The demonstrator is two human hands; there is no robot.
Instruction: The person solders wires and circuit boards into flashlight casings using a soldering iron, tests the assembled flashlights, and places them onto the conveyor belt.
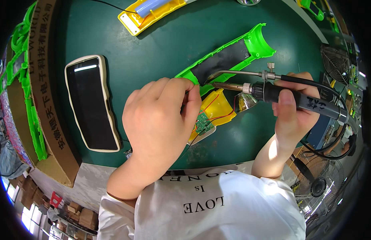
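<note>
While the left hand (159,120) pinches and steadies the yellow plastic housing with small green circuit board (209,116) on the dark green mat (153,44), the right hand (291,110) clenches the black-handled soldering iron (273,91), tip angled toward the bright green plastic shell (233,54) beside it.

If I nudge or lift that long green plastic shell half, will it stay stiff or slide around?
The green shell is a thin, hollow, open moulding, so it is probably light and may flex a little along its length. It lies on the smooth dark green mat, so a nudge would likely slide it. The left hand rests at its near end, probably steadying it.
</note>
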